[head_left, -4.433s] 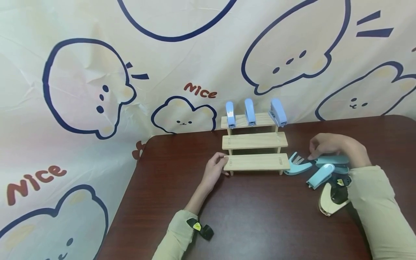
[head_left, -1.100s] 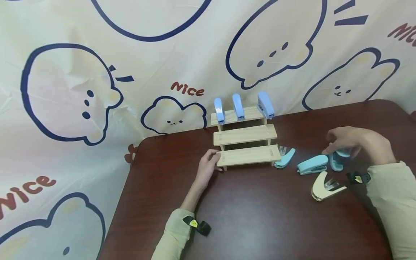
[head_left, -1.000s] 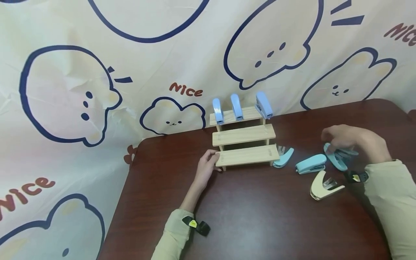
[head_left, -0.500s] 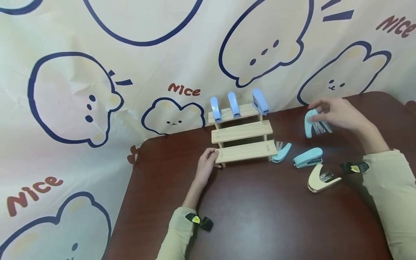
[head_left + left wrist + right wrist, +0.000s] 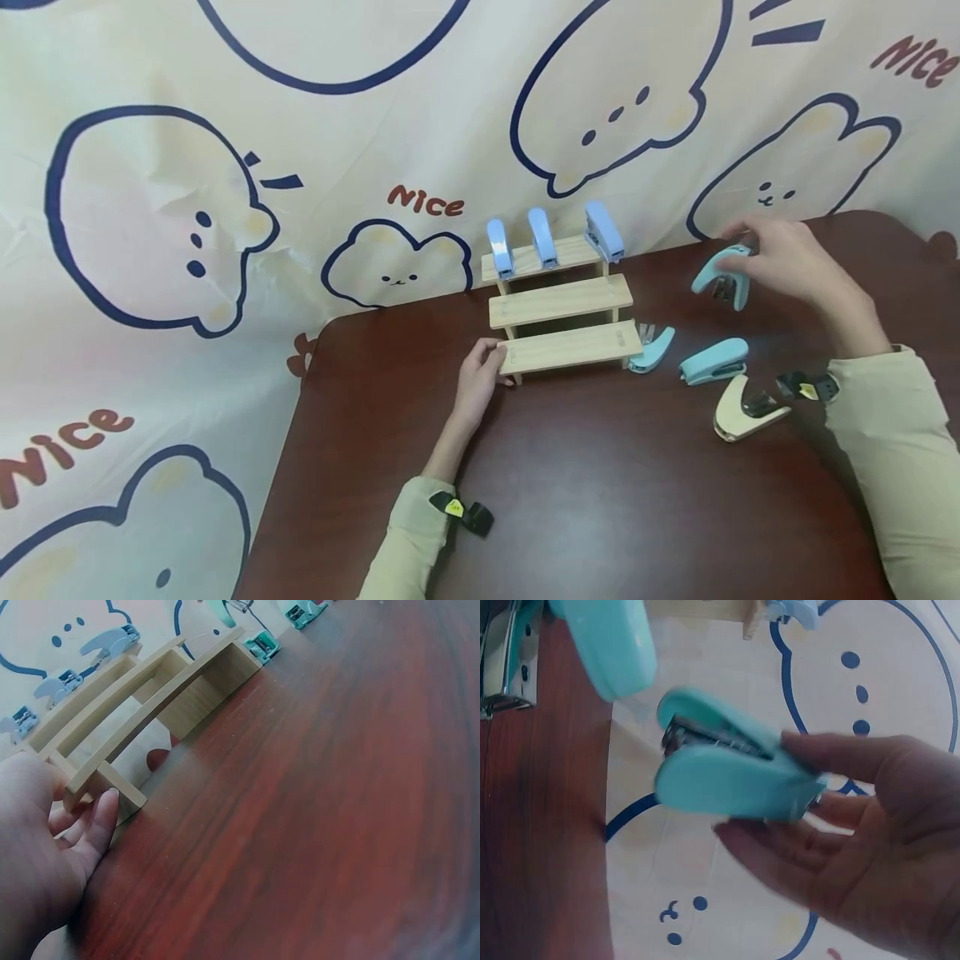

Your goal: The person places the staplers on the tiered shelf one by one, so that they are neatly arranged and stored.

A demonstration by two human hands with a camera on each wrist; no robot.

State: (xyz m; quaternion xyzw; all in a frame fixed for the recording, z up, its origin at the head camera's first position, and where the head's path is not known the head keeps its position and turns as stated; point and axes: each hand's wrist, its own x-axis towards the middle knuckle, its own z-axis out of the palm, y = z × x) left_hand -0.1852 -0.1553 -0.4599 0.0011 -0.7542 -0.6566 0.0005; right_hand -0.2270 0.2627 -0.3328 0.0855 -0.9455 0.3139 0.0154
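My left hand (image 5: 477, 383) grips the left end of the lowest tier of a wooden three-step stand (image 5: 570, 348); in the left wrist view its thumb and fingers close round the board's corner by the leg (image 5: 120, 787). Raised at the right, my right hand (image 5: 787, 260) pinches a turquoise stapler (image 5: 738, 283) between thumb and fingers. The right wrist view shows that stapler (image 5: 727, 780) spread apart, its metal staple channel (image 5: 705, 739) between the two turquoise arms. Three light-blue staplers (image 5: 543, 238) stand in a row on the top tier.
One turquoise stapler (image 5: 652, 350) lies spread at the stand's right end. Another turquoise stapler (image 5: 714, 362) lies closed further right, with a cream stapler (image 5: 731, 412) spread in front of it. Behind the dark table (image 5: 600, 500) hangs a patterned cloth (image 5: 360, 150).
My right hand has taken a turquoise stapler from the group at the right, lifted it towards the back and turned it over. My left hand has stayed on the stand.
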